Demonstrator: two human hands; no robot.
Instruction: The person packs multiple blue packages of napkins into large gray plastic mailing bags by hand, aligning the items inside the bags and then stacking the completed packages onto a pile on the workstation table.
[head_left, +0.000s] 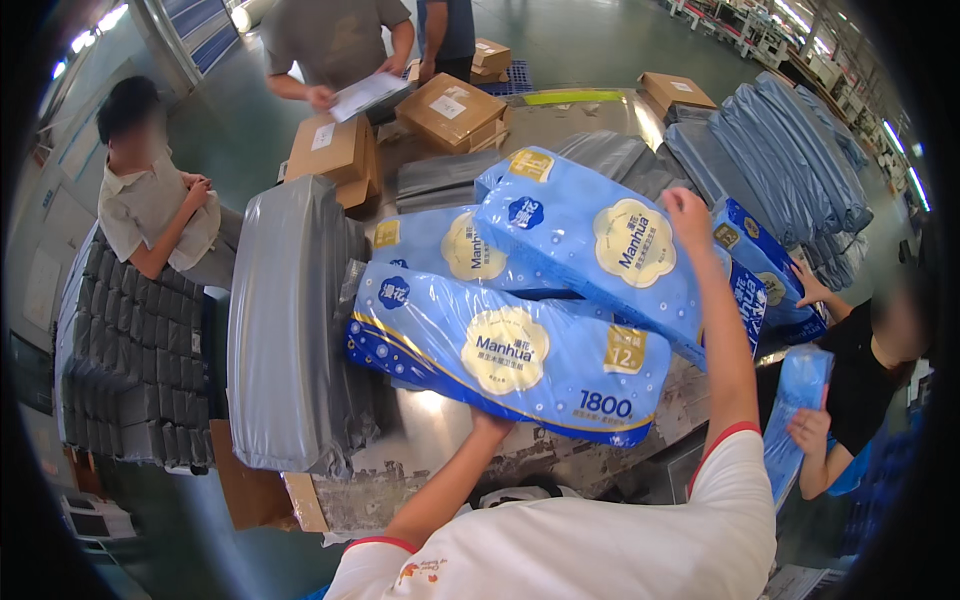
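Observation:
A long blue plastic-wrapped pack of toilet paper (430,320) lies tilted at the near side of the table. Under its lower edge is my left hand (492,425), holding it from below, with the fingers hidden by the pack. My right hand (687,215) is raised at the far right end of a second blue pack (570,220). Its fingers are curled together, and whatever they pinch, if anything, is too small to make out. A third blue pack (425,235) shows partly beneath these two.
A grey wrapped bundle (285,320) stands left on the metal table (400,480). More grey bundles (770,160) are stacked right. Cardboard boxes (450,108) sit at the far side. At right a co-worker's hand (810,430) holds a blue pack (800,385); other people stand opposite and left.

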